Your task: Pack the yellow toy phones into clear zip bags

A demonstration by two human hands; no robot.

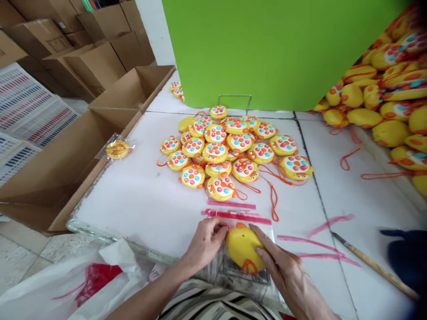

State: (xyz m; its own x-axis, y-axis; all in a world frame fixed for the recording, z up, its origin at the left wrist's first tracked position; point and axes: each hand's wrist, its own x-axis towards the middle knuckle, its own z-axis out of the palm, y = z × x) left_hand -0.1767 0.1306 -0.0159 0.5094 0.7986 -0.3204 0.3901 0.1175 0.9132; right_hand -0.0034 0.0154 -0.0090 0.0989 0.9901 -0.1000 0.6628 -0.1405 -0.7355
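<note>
At the table's front edge my right hand (283,262) grips a yellow duck-shaped toy (244,249), its plain yellow side up and a looped orange cord at its lower end. My left hand (207,238) is closed at the toy's left side, thumb and fingers pinched on the edge of a clear plastic bag (233,218). More clear bags lie beneath the toy, partly hidden by it. Beyond my hands is a pile of similar toys (215,152), most showing white faces with coloured dots and orange cords.
A bagged toy (118,150) lies at the left table edge beside an open cardboard box (66,160). A green board (267,53) stands behind the pile. Many toys (390,129) are heaped at right. A wooden-handled tool (376,266) lies at lower right; a white bag (76,284) is at lower left.
</note>
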